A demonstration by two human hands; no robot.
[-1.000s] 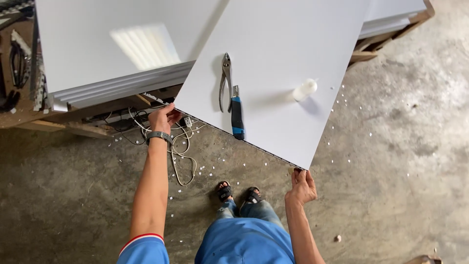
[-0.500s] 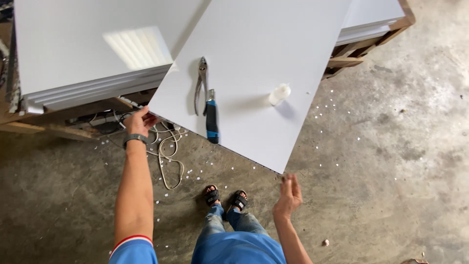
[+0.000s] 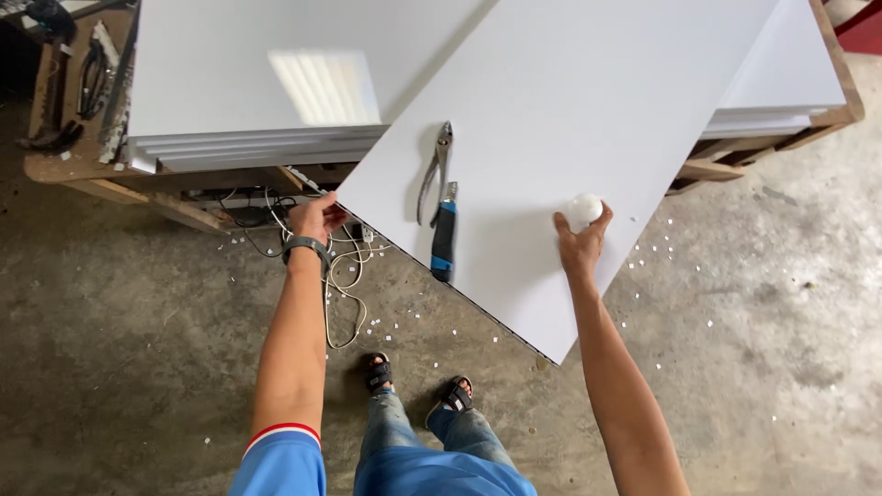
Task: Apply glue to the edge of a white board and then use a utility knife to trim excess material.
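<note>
Smooth white panel (image 3: 551,110), flat, rectangular, lies skewed over a stack of similar sheets (image 3: 257,152) on a wooden bench (image 3: 55,170). Left hand (image 3: 315,219) grips the panel's near corner. Right hand (image 3: 579,243) closes on a small white roll (image 3: 584,209) resting on the panel. Steel pliers (image 3: 434,170) and a blue-handled knife (image 3: 445,234) lie between. Cables (image 3: 342,276) hang below; concrete floor (image 3: 138,349), speckled with white bits.
</note>
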